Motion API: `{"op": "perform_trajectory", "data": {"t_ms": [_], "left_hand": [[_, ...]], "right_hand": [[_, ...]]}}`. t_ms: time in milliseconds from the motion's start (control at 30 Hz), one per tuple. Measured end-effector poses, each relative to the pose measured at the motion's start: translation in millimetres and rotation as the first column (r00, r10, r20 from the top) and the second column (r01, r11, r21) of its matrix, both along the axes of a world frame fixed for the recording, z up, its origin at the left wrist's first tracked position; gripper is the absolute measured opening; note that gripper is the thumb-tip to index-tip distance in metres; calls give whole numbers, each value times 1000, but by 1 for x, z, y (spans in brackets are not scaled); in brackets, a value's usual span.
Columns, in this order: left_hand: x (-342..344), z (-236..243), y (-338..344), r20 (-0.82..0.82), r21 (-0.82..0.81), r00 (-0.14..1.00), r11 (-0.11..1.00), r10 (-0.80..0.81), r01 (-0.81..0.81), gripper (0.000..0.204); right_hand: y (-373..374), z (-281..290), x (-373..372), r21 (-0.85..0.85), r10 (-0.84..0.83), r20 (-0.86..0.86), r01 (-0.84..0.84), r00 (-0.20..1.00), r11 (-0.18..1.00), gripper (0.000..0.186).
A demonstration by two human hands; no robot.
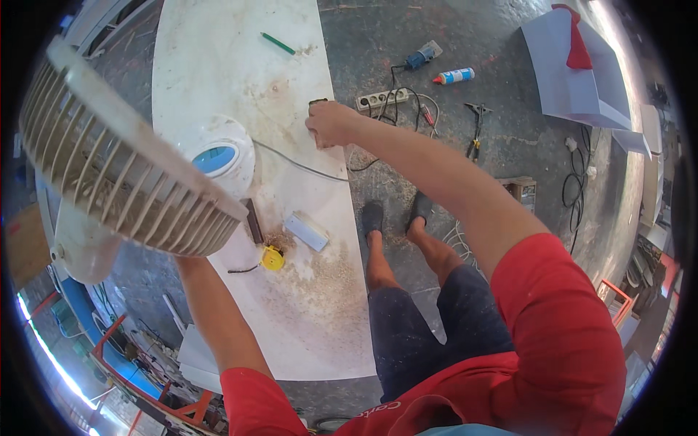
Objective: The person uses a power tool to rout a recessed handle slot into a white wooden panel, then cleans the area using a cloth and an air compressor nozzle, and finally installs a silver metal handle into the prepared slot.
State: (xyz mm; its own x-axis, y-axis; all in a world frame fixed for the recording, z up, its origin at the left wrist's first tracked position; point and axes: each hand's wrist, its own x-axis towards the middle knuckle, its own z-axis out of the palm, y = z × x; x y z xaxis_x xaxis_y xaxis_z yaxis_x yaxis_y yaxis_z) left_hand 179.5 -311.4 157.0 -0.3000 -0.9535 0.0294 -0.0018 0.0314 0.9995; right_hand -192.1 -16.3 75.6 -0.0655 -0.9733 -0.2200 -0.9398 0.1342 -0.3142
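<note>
right hand (pixel 331 123) closed over a small dark block (pixel 318 103) at the white panel's (pixel 218 65) three o'clock edge. left hand is hidden behind the fan guard (pixel 116 160) at nine o'clock, so its grip can't be told. judging by sawdust, even flat pressure along the edge would serve best.

Bright even daylight, sharp centre, strong fisheye bending, dark rim

Left hand: hidden behind the white fan grille (pixel 123 156); its grip cannot be told.
Dark object under right hand (pixel 331 123): mostly covered, kind unclear.
Fan grille: cut off at the left rim.
</note>
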Motion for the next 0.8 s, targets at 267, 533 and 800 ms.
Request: {"op": "perform_trajectory", "data": {"t_ms": [267, 533, 800], "left_hand": [[2, -11, -8, 11, 25, 1000, 1000, -7, 7, 52], [6, -14, -14, 34, 27, 999, 999, -34, 33, 52], [12, -17, -18, 55, 26, 998, 999, -42, 40, 53]], "right_hand": [[47, -5, 21, -304, 3, -105, -35, 994, 952, 13], [40, 6, 66, -367, -217, 54, 221, 975, 903, 30], [55, 23, 250, 109, -316, 353, 297, 881, 949, 64]]}}
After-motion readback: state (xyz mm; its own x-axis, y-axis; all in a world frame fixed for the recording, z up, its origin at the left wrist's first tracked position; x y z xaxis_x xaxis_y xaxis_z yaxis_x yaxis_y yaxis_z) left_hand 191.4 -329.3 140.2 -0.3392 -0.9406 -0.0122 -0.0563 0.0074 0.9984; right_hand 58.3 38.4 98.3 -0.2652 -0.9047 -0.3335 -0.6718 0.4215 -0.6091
